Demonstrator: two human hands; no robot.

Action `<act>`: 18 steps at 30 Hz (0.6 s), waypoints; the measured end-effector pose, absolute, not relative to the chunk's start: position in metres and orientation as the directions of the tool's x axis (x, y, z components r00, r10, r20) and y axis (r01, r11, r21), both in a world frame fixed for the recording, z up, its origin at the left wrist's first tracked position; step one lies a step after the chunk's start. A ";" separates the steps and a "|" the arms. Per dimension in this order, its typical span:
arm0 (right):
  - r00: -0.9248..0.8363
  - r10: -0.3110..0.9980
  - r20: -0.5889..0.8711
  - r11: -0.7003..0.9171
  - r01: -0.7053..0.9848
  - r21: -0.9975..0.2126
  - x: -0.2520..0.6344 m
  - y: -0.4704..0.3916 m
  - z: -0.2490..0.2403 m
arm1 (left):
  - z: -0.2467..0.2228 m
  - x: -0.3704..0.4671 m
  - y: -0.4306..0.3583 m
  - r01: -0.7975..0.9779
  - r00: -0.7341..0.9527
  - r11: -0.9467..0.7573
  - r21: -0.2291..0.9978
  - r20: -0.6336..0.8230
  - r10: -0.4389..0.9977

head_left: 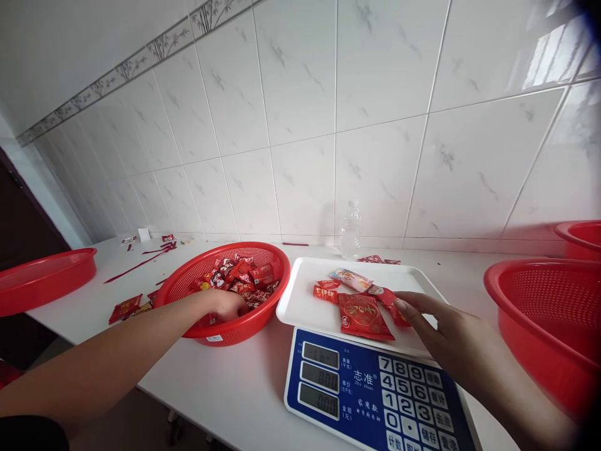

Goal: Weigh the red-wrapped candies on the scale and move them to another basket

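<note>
My left hand (228, 305) reaches into a red perforated basket (258, 322) filled with red-wrapped sweets (244, 272); its fingertips are hidden among them. On the right, my right hand (434, 319) pinches a small red packet (382, 294) at the right side of the white tray (305, 269) of a scale. Also on that tray lie a large red packet (364, 316), a pink and white packet (351, 279) and a small red packet (326, 291). The blue panel (357, 401) of the scale faces me.
A clear bottle (350, 232) stands by the tiled wall. Red baskets stand at the far left (47, 279) and right (544, 313). Loose packets (126, 308) lie left of the filled basket, and dark red strips (141, 266) lie behind them.
</note>
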State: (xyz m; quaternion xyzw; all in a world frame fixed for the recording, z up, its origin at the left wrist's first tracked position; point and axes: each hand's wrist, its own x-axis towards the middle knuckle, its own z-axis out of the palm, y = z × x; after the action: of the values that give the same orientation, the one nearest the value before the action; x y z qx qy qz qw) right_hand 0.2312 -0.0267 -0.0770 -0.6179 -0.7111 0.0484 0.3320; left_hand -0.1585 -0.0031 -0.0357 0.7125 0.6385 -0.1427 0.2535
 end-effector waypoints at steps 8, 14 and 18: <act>-0.005 0.916 0.401 0.216 0.849 -0.482 0.229 -0.028 -0.074 | -0.026 -0.145 -0.012 0.983 0.103 0.006 0.181 -0.584 0.805; -0.007 0.921 0.389 0.212 0.846 -0.489 0.230 -0.030 -0.074 | -0.023 -0.144 -0.015 0.953 0.171 0.032 0.302 -0.620 0.766; -0.015 0.918 0.397 0.226 0.841 -0.491 0.230 -0.030 -0.074 | -0.025 -0.145 -0.014 0.949 0.201 0.005 0.315 -0.617 0.761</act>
State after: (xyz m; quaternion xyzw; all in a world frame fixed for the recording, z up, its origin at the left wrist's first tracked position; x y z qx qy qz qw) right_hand 0.2304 -0.0301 -0.0745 -0.6193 -0.7100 0.0580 0.3301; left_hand -0.1454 -0.0140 -0.0252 0.6922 0.6175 -0.1352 0.3482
